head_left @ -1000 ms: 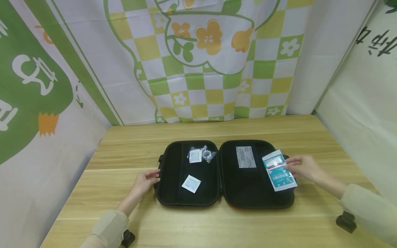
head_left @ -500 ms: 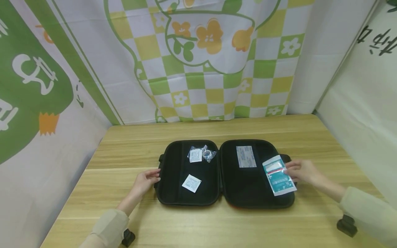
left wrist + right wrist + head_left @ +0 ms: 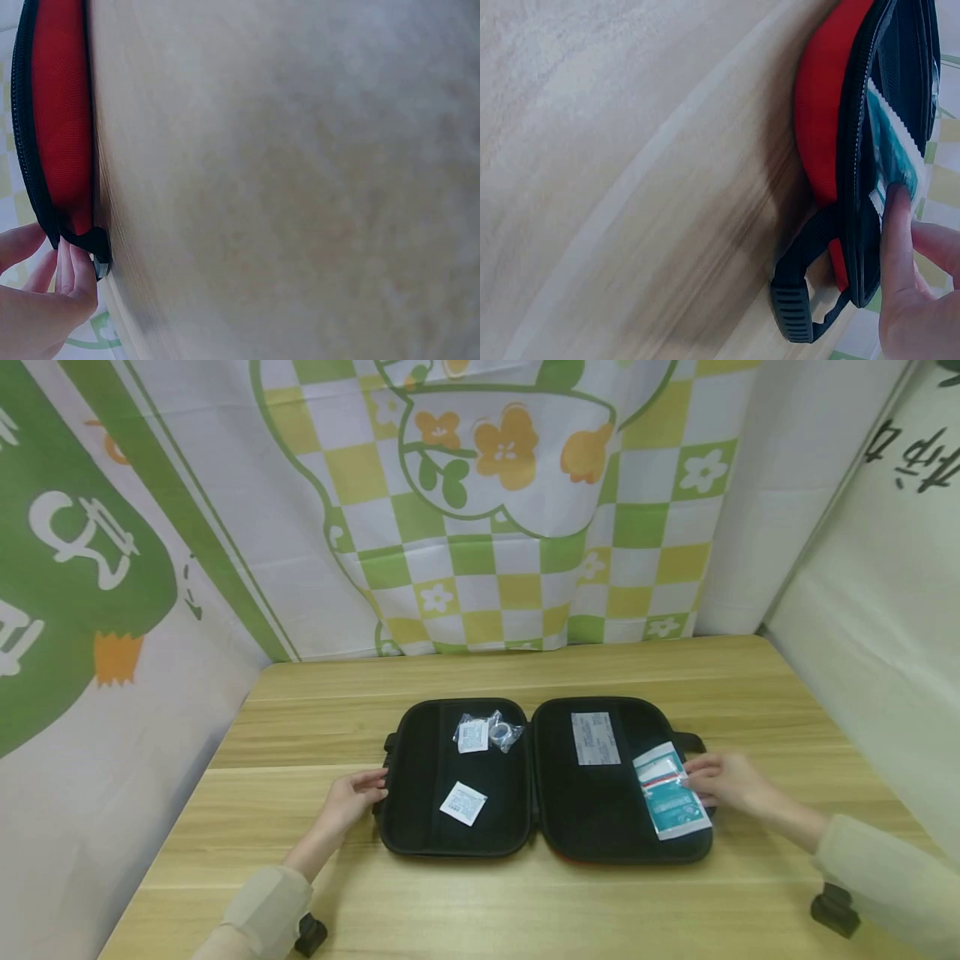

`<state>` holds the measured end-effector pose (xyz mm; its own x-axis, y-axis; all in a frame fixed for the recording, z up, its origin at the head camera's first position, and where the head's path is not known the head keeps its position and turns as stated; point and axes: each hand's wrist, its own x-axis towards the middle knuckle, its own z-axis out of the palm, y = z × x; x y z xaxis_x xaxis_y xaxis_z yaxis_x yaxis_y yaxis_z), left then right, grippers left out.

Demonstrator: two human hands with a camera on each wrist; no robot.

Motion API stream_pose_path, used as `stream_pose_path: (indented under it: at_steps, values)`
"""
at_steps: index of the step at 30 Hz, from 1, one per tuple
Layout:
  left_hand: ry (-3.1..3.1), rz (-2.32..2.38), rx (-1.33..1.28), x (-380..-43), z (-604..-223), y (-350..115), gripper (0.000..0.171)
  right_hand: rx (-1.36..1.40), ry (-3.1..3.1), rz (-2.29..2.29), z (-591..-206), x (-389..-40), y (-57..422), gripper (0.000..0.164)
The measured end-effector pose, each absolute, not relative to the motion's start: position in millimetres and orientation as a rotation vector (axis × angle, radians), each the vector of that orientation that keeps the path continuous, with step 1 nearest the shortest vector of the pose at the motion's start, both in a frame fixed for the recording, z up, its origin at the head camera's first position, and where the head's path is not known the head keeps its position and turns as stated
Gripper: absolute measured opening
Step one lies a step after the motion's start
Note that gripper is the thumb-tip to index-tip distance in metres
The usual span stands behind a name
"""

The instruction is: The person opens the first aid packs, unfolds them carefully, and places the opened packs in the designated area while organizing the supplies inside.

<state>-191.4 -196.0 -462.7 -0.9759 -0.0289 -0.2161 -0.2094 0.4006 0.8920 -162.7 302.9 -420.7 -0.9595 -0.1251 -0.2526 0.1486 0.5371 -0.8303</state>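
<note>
A zippered case [image 3: 480, 839], black inside and red outside, lies unfolded on the table. My left hand [image 3: 354, 800] grips its left rim, with the thumb and fingers [image 3: 75, 274] on either side of the edge near a strap. In the right half, my right hand [image 3: 727, 783] pinches a teal and white packet [image 3: 672, 806] by its right edge. The packet lies low over the case's right side, and part of it is hidden by the fingers in the right wrist view. A flat silvery-white packet [image 3: 596, 739] lies beside it, towards the hinge.
The left half holds a small white sachet [image 3: 463, 803], another white sachet [image 3: 472, 737] and a ring-shaped roll in clear plastic [image 3: 501, 734]. A carry handle [image 3: 791, 307] sticks out from the right side. Patterned cloth [image 3: 517, 552] hangs behind the wooden table [image 3: 480, 910].
My right hand has lowered the teal packet slightly towards the near side, down into the right half. The left hand and the other packets have stayed in place.
</note>
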Motion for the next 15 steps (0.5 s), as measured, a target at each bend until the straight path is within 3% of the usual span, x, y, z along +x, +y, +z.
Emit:
stream_pose_path:
  at_steps: [15]
  values:
    - [2.478,1.628,-0.22,-191.0,-463.5,-196.5,0.036,0.114,2.289,-1.47,-429.4,-158.8,296.2,0.042]
